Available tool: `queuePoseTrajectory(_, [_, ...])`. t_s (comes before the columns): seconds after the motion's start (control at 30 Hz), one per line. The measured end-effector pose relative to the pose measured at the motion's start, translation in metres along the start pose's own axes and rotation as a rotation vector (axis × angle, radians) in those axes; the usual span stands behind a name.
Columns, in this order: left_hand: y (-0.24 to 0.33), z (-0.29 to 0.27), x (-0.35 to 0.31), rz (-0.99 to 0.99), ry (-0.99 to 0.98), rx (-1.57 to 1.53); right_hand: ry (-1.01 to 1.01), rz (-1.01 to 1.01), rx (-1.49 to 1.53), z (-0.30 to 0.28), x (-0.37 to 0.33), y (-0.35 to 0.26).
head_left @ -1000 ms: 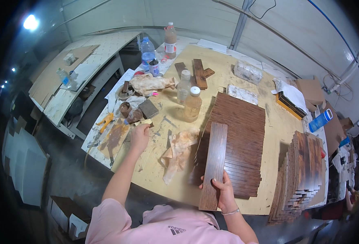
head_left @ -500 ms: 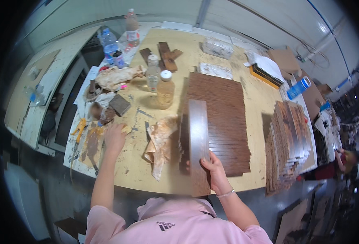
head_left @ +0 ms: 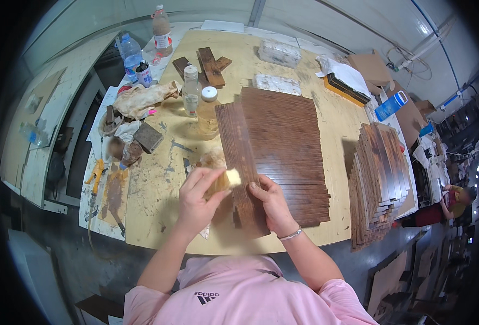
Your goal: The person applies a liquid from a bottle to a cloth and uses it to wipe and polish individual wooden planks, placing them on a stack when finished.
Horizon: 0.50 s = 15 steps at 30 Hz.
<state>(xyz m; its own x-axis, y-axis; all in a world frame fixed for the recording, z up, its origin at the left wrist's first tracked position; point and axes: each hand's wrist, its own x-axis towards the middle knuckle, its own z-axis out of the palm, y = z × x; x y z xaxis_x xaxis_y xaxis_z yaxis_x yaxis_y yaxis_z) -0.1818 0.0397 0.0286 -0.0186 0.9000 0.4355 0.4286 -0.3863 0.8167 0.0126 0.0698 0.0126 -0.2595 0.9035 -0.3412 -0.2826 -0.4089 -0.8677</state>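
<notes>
My right hand (head_left: 276, 206) grips a dark brown wood plank (head_left: 235, 141) by its right edge near the lower end, thumb on its face. The plank is held tilted, its top leaning left. My left hand (head_left: 196, 199) pinches a small pale-yellow sponge (head_left: 232, 177) close to the plank's left edge; whether they touch I cannot tell. Beneath and behind that hand lies a stained cloth (head_left: 213, 158), partly hidden. Beyond the plank, a wide stack of brown planks (head_left: 285, 141) lies on the table.
Two bottles, one clear (head_left: 191, 97) and one of amber liquid (head_left: 208, 122), stand left of the stack. A second plank pile (head_left: 377, 179) is at the right. Rags (head_left: 142, 102), a dark block (head_left: 148, 137) and a yellow-handled tool (head_left: 94, 172) lie left. Another person (head_left: 453, 206) is far right.
My left hand has come up from the left side of the table to the plank, carrying the sponge. The plank has turned, its top tilting left, and its glossy reflection is gone.
</notes>
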Motion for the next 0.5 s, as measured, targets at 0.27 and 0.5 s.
queuePoseTrajectory(0.27, [0.001,0.017,-0.071,0.132,-0.312,0.007,0.08,-0.05,0.03,-0.005,0.019,-0.019])
queuePoseTrajectory(0.5, [0.014,0.016,-0.015,0.164,-0.145,0.093,0.096,0.017,0.03,-0.003,0.021,-0.018])
